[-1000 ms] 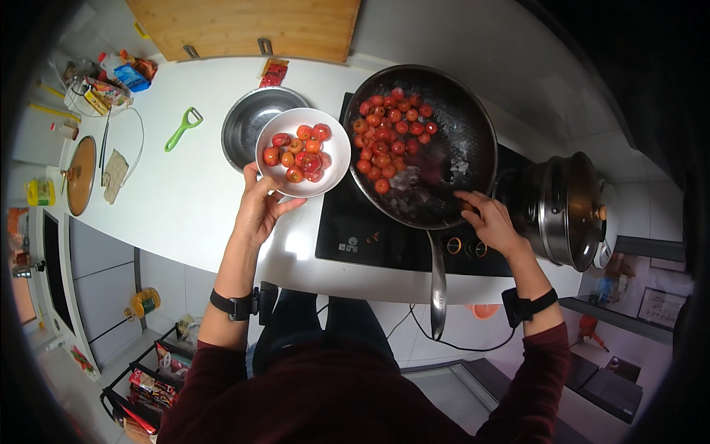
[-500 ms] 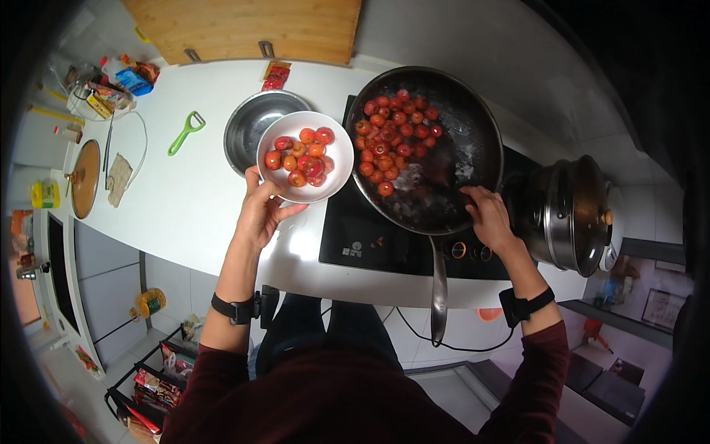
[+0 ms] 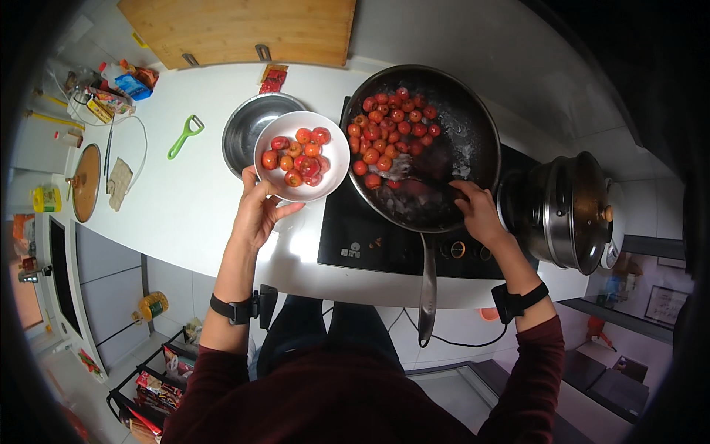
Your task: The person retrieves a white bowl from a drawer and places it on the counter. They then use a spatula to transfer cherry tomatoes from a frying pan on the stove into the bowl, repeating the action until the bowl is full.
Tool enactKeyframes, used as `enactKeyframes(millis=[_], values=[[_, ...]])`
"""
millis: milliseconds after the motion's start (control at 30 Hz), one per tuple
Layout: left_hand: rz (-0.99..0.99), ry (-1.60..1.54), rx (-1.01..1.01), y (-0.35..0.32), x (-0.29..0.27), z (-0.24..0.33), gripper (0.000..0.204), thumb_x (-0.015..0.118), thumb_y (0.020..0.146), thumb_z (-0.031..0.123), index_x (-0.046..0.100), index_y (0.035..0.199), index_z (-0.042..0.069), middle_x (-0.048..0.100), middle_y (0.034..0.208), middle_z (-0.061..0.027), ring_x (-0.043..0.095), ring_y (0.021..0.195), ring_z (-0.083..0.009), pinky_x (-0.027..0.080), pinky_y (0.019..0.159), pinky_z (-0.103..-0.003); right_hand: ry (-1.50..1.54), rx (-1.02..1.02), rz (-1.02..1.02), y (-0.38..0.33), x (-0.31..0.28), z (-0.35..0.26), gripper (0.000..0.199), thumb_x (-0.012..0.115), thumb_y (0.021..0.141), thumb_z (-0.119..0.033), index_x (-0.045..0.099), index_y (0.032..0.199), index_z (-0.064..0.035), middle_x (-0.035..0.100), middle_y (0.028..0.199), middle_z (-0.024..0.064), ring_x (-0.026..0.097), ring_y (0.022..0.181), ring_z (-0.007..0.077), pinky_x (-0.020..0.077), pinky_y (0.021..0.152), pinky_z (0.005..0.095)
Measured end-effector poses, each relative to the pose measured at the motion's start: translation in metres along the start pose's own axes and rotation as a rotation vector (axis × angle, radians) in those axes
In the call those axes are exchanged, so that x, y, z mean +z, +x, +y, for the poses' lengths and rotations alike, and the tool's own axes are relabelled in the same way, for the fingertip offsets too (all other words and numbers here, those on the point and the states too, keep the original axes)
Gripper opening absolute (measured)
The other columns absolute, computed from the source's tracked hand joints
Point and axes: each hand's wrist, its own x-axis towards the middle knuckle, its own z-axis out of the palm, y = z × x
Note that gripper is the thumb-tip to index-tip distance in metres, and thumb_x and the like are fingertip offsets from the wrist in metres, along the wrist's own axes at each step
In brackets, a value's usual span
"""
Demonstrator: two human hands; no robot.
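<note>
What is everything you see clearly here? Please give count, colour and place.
Hob: one, black, middle
Wok: one, dark, on hob
Wok fruits: many, red, in wok
White bowl: one, white, wok's left
Bowl fruits: several, red, inside it
Metal bowl: one, silver, beyond white bowl
Peeler: one, green, left of bowls
Board: one, brown, back
Lidded pot: one, silver, right
Round lid: one, brown, far left
Cloth: one, beige, left
Packets: several, multicoloured, mostly left
Left hand: one, holding white bowl
Right hand: one, over wok
</note>
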Motion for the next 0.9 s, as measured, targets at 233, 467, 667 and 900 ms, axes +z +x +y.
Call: enactKeyframes(millis=[233, 467, 667, 900], values=[[0.010, -0.005, 0.000, -0.001, 0.003, 0.002, 0.044, 0.049, 0.081, -0.002, 0.029, 0.118, 0.010, 0.045, 0.115, -0.0190, 0.063, 0.102, -0.0319, 0.065, 0.068, -0.042, 0.097, -0.040, 0.071, -0.005, -0.004, 0.004, 0.037, 0.059, 0.083, 0.008, 0.058, 0.118, -0.0019, 0.062, 0.102, 0.0175, 0.061, 0.090, 0.0327, 0.0458, 0.081, 0.0373], [-0.019, 0.009, 0.015, -0.002, 0.011, 0.006, 0.045, 0.050, 0.081, -0.001, 0.029, 0.119, 0.010, 0.045, 0.114, -0.0189, 0.063, 0.101, -0.0309, 0.065, 0.069, -0.041, 0.093, -0.089, 0.184, -0.020, -0.011, -0.003, 0.036, 0.059, 0.084, 0.005, 0.058, 0.118, -0.0048, 0.062, 0.101, 0.0153, 0.058, 0.090, 0.0337, 0.0404, 0.084, 0.0377], [-0.001, 0.018, 0.003, -0.003, 0.018, 0.006, 0.047, 0.050, 0.081, 0.001, 0.032, 0.124, 0.009, 0.039, 0.126, -0.0191, 0.061, 0.107, -0.0379, 0.065, 0.070, -0.041, -0.064, -0.072, 0.165, -0.035, -0.064, -0.050, 0.033, 0.058, 0.086, 0.001, 0.058, 0.119, -0.0041, 0.062, 0.102, 0.0132, 0.058, 0.091, 0.0290, 0.0385, 0.086, 0.0340], [-0.059, 0.029, 0.015, -0.003, 0.023, 0.001, 0.044, 0.055, 0.083, 0.005, 0.031, 0.120, 0.009, 0.044, 0.121, -0.0211, 0.065, 0.101, -0.0345, 0.064, 0.069, -0.039, -0.496, -0.409, 0.327, -0.028, -0.099, -0.138, 0.036, 0.061, 0.077, 0.006, 0.062, 0.113, -0.0006, 0.056, 0.085, 0.0113, 0.053, 0.078, 0.0279, 0.0384, 0.074, 0.0370]])
